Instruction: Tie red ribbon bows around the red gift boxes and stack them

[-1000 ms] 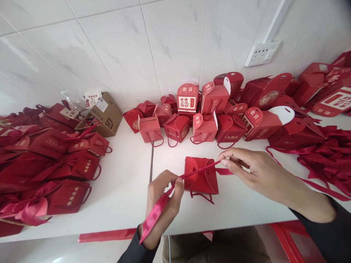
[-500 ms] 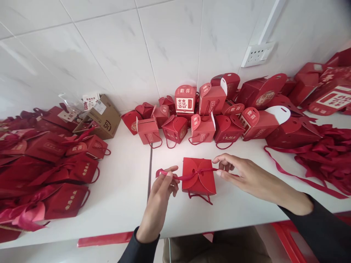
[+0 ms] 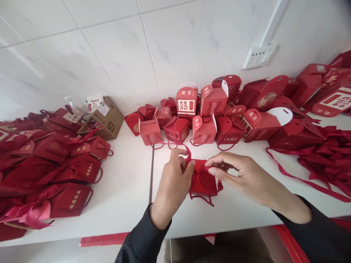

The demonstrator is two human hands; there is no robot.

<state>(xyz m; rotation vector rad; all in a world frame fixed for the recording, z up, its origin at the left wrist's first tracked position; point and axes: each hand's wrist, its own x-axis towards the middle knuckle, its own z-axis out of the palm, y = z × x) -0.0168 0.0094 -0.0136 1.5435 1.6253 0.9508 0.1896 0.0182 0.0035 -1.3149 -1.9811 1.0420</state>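
Note:
A small red gift box [image 3: 202,182] with a cord handle sits on the white table [image 3: 128,190] in front of me. A red ribbon [image 3: 187,150] runs over its closed flaps and loops up at its far left corner. My left hand [image 3: 172,180] pinches that ribbon at the box's left top edge. On the box's right side, my right hand [image 3: 236,173] pinches the ribbon's other part over the flaps. Both hands meet above the box, and their fingers hide the flaps' centre.
Several open red boxes [image 3: 204,128] stand in rows against the tiled wall. Ribboned red boxes [image 3: 68,171] pile up at the left beside a brown carton [image 3: 108,117]. Loose red ribbons [image 3: 326,157] lie heaped at the right. A wall socket [image 3: 259,55] hangs above.
The ribbon was stretched wide between my hands over the box. Both hands have come together above the box, and the ribbon now loops up behind my left fingers.

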